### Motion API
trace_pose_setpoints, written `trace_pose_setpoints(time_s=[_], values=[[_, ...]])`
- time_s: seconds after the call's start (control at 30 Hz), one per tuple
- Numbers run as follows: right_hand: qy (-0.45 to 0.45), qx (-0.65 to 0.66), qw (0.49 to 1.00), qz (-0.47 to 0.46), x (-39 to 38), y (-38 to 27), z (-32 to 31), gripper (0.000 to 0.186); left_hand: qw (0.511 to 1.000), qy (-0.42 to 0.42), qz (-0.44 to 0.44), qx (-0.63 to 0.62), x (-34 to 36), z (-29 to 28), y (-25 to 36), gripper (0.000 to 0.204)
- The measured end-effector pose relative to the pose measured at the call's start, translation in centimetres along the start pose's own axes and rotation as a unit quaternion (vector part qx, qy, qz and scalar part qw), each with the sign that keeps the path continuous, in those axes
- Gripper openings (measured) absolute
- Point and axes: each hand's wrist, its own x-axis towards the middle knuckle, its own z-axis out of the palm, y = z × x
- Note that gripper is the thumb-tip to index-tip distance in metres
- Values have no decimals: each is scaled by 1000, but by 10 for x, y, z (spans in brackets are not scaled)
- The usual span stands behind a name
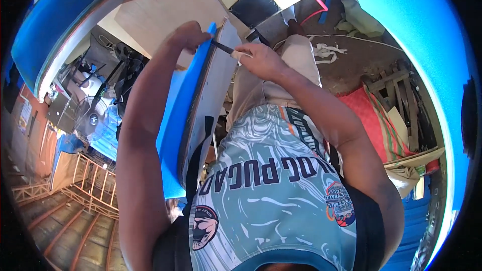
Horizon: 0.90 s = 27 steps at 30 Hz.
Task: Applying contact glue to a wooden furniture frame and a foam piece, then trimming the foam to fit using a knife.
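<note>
Head view: the right hand (263,61) is closed around the pale handle of a knife (223,47), its dark blade at the upper end of a blue sheet (190,88) beside a pale board (213,88). The left hand (190,37) seems to pinch that end. The sheet looks light, bendable, perhaps slick, best held by its edge, clear of the blade.

Upside-down dark block lettering (258,174) spans the green-and-white marbled sleeveless jersey (276,206) at six o'clock; smaller print marks its round maroon-and-black emblem (205,227) at seven and orange-and-blue basketball badge (342,206) at four.
</note>
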Motion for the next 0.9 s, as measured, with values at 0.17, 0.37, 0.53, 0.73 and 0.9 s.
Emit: trace_pose_setpoints(time_s=[0.17,0.37,0.53,0.73,0.9], values=[[8,-73,997,14,29,7,11,37,988,111,96,50,5,27,-16,34],[12,-96,994,42,72,6,46,40,985,142,91,46,0,27,-14,30],[-42,-59,997,0,29,-3,22,36,985,143,90,36,-2,28,-14,31],[-51,30,997,42,-2,-19,14,32,985,142,97,31,0,23,-16,30],[-71,29,995,65,37,-21,37,36,984,145,89,56,-2,17,-5,27]])
